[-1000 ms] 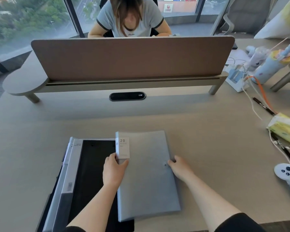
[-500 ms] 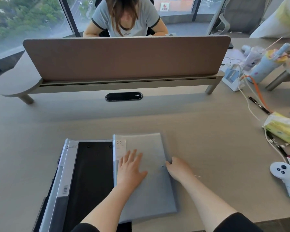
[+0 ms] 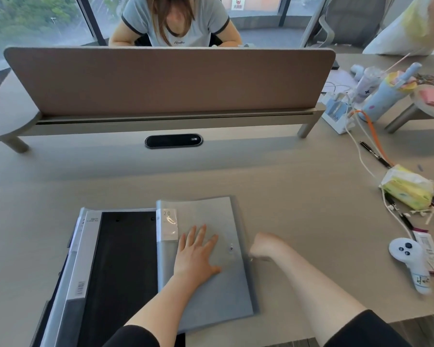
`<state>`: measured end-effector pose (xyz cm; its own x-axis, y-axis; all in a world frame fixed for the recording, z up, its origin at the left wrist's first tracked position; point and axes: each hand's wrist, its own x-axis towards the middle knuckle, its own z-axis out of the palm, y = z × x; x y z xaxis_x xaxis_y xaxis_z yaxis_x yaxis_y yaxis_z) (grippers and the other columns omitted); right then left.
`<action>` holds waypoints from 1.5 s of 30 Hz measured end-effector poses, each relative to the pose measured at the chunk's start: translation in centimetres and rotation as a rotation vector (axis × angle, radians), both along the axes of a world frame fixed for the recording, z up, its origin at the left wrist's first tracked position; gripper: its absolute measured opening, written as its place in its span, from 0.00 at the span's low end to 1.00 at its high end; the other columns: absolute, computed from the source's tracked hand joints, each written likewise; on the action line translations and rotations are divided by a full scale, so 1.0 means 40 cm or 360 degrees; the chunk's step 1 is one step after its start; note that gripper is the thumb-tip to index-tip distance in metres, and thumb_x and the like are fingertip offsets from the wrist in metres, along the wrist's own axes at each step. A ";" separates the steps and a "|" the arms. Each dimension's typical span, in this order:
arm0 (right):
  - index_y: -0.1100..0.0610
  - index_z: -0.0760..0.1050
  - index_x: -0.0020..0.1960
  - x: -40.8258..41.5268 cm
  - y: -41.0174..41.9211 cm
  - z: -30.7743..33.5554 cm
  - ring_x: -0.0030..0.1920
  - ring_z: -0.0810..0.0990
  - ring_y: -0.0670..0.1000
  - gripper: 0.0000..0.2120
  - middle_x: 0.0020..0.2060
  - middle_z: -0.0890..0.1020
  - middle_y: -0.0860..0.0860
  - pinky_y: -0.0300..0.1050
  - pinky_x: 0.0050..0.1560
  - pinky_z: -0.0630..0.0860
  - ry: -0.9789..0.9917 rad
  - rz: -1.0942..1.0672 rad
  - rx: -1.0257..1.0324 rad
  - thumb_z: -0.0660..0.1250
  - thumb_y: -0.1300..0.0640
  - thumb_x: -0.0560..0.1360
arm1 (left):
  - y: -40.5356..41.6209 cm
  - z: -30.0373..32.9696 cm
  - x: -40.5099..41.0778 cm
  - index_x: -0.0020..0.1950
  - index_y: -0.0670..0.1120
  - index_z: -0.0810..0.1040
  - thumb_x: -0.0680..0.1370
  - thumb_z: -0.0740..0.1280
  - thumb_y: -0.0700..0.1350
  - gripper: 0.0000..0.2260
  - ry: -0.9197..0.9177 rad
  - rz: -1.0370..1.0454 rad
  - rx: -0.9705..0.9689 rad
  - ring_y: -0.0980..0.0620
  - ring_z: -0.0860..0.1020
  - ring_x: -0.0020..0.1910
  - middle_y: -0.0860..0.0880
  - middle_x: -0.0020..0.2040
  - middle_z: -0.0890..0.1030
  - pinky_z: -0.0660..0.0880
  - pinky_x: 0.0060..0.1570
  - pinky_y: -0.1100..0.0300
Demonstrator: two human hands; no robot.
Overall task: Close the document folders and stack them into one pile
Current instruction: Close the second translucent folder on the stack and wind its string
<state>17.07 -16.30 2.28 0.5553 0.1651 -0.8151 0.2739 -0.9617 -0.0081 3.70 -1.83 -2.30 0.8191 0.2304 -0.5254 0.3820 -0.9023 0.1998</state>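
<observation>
A grey document folder [image 3: 218,291] with a "20" label lies closed on the desk in front of me, its left part resting on a black folder [image 3: 125,271]. The black folder lies to its left and has a pale labelled spine [image 3: 82,261] with a barcode. My left hand [image 3: 196,256] lies flat on the grey cover, fingers apart, holding nothing. My right hand [image 3: 262,246] is curled at the grey folder's right edge, close to the small snap button [image 3: 231,247]. Its fingers are hidden and blurred.
A brown desk divider [image 3: 171,81] stands across the far side, with a person seated behind it. On the right lie a white controller [image 3: 409,261], a yellow tissue pack [image 3: 409,189], cables, pens and a blue bottle [image 3: 386,93]. The desk's front edge is near my arms.
My left hand let go of the label corner and moved right, flat onto the grey cover. My right hand turned and curled at the folder's right edge.
</observation>
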 end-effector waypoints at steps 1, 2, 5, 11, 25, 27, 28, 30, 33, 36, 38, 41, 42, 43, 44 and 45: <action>0.60 0.79 0.44 0.005 0.009 0.001 0.46 0.80 0.58 0.08 0.38 0.80 0.56 0.41 0.37 0.70 -0.0016 -0.0052 0.0044 0.62 0.59 0.73 | -0.001 0.001 0.002 0.83 0.60 0.50 0.76 0.66 0.64 0.40 0.0001 0.0004 -0.0006 0.44 0.39 0.84 0.50 0.85 0.40 0.39 0.82 0.45; 0.60 0.79 0.44 0.007 0.019 0.001 0.48 0.81 0.59 0.08 0.41 0.82 0.57 0.41 0.39 0.71 -0.0055 -0.0109 0.0097 0.62 0.59 0.72 | -0.001 0.002 0.003 0.83 0.60 0.50 0.76 0.67 0.63 0.40 0.0002 0.0005 -0.0012 0.44 0.39 0.84 0.50 0.85 0.40 0.39 0.82 0.45; 0.58 0.79 0.45 0.003 0.051 -0.003 0.53 0.82 0.58 0.09 0.49 0.84 0.58 0.42 0.45 0.73 -0.0216 -0.0207 0.0216 0.61 0.59 0.72 | 0.000 0.004 0.005 0.83 0.60 0.50 0.76 0.67 0.63 0.40 0.0010 -0.0002 -0.0023 0.43 0.39 0.84 0.50 0.85 0.40 0.39 0.82 0.44; 0.60 0.80 0.58 -0.035 0.118 -0.028 0.58 0.81 0.59 0.15 0.57 0.83 0.58 0.47 0.54 0.77 -0.0378 -0.0084 0.0258 0.63 0.57 0.75 | 0.001 0.003 0.003 0.83 0.60 0.51 0.76 0.68 0.63 0.40 -0.0011 -0.0004 -0.0030 0.44 0.40 0.84 0.50 0.85 0.42 0.39 0.82 0.44; 0.57 0.77 0.61 -0.122 0.113 -0.054 0.61 0.79 0.60 0.16 0.60 0.81 0.58 0.48 0.58 0.76 -0.0235 0.0421 0.0386 0.63 0.57 0.75 | 0.007 -0.011 -0.006 0.82 0.61 0.54 0.75 0.69 0.64 0.40 -0.0061 0.0023 -0.0033 0.45 0.43 0.84 0.50 0.85 0.45 0.40 0.81 0.45; 0.57 0.78 0.58 -0.127 0.085 -0.055 0.60 0.79 0.60 0.14 0.59 0.81 0.59 0.48 0.56 0.76 -0.0237 0.0381 0.0389 0.61 0.55 0.75 | 0.007 -0.009 -0.005 0.82 0.61 0.53 0.75 0.68 0.65 0.40 -0.0041 0.0018 -0.0024 0.45 0.42 0.84 0.51 0.85 0.44 0.40 0.81 0.45; 0.57 0.78 0.57 -0.126 0.068 -0.055 0.59 0.80 0.60 0.14 0.58 0.81 0.59 0.48 0.55 0.76 -0.0229 0.0357 0.0392 0.60 0.55 0.76 | 0.006 -0.008 -0.005 0.82 0.61 0.52 0.76 0.68 0.65 0.40 -0.0030 0.0019 -0.0021 0.45 0.41 0.84 0.51 0.85 0.43 0.40 0.81 0.46; 0.55 0.79 0.51 -0.116 0.036 -0.052 0.57 0.80 0.60 0.11 0.55 0.82 0.58 0.46 0.49 0.74 -0.0194 0.0270 0.0404 0.58 0.55 0.76 | 0.006 -0.006 -0.006 0.83 0.62 0.51 0.76 0.68 0.65 0.40 -0.0017 0.0018 -0.0010 0.45 0.41 0.84 0.52 0.85 0.42 0.40 0.81 0.46; 0.53 0.77 0.44 -0.084 0.001 -0.045 0.51 0.81 0.59 0.10 0.51 0.83 0.57 0.44 0.42 0.69 -0.0172 0.0158 0.0420 0.57 0.55 0.76 | 0.006 -0.005 -0.006 0.83 0.62 0.51 0.76 0.68 0.64 0.40 -0.0012 -0.0001 0.0005 0.45 0.41 0.84 0.52 0.85 0.42 0.41 0.82 0.45; 0.53 0.71 0.35 -0.055 -0.004 -0.041 0.42 0.76 0.57 0.09 0.43 0.82 0.56 0.43 0.40 0.68 -0.0178 0.0086 0.0403 0.58 0.58 0.74 | 0.004 -0.004 -0.006 0.83 0.62 0.50 0.76 0.68 0.64 0.40 -0.0011 -0.0004 0.0010 0.45 0.41 0.84 0.52 0.85 0.42 0.41 0.82 0.45; 0.53 0.72 0.35 -0.039 0.002 -0.041 0.41 0.75 0.57 0.09 0.39 0.78 0.53 0.42 0.40 0.68 -0.0177 0.0047 0.0405 0.58 0.58 0.73 | 0.004 -0.004 -0.005 0.83 0.62 0.50 0.76 0.68 0.64 0.41 -0.0010 -0.0009 0.0013 0.45 0.41 0.84 0.52 0.85 0.42 0.41 0.82 0.45; 0.53 0.71 0.35 -0.011 0.018 -0.044 0.42 0.75 0.57 0.09 0.40 0.78 0.53 0.43 0.40 0.68 -0.0198 0.0043 0.0420 0.59 0.57 0.74 | 0.003 -0.003 -0.003 0.83 0.61 0.50 0.76 0.68 0.64 0.41 -0.0005 -0.0009 0.0014 0.45 0.41 0.84 0.52 0.85 0.42 0.40 0.82 0.45; 0.53 0.71 0.36 -0.003 0.023 -0.047 0.43 0.76 0.57 0.09 0.42 0.80 0.54 0.43 0.40 0.68 -0.0209 0.0068 0.0425 0.60 0.56 0.75 | 0.003 -0.004 -0.003 0.83 0.61 0.50 0.76 0.68 0.64 0.41 -0.0004 -0.0010 0.0016 0.45 0.41 0.84 0.51 0.85 0.42 0.40 0.81 0.45; 0.52 0.72 0.37 0.005 0.029 -0.050 0.44 0.77 0.58 0.08 0.43 0.80 0.54 0.43 0.41 0.69 -0.0220 0.0091 0.0432 0.60 0.55 0.75 | 0.002 -0.005 -0.002 0.83 0.61 0.51 0.76 0.68 0.64 0.41 -0.0006 -0.0007 0.0017 0.45 0.41 0.84 0.51 0.85 0.42 0.39 0.81 0.45; 0.52 0.72 0.37 0.011 0.035 -0.054 0.44 0.77 0.57 0.09 0.43 0.80 0.54 0.43 0.41 0.69 -0.0227 0.0108 0.0441 0.60 0.55 0.75 | 0.002 -0.005 -0.002 0.83 0.61 0.51 0.75 0.68 0.64 0.41 -0.0007 -0.0002 0.0017 0.45 0.41 0.84 0.51 0.85 0.43 0.39 0.81 0.46; 0.52 0.72 0.37 0.015 0.041 -0.058 0.43 0.76 0.57 0.09 0.44 0.81 0.54 0.43 0.41 0.69 -0.0237 0.0131 0.0451 0.59 0.54 0.76 | 0.001 -0.005 -0.002 0.83 0.61 0.52 0.75 0.69 0.64 0.41 -0.0005 0.0004 0.0015 0.45 0.41 0.84 0.52 0.85 0.43 0.39 0.81 0.46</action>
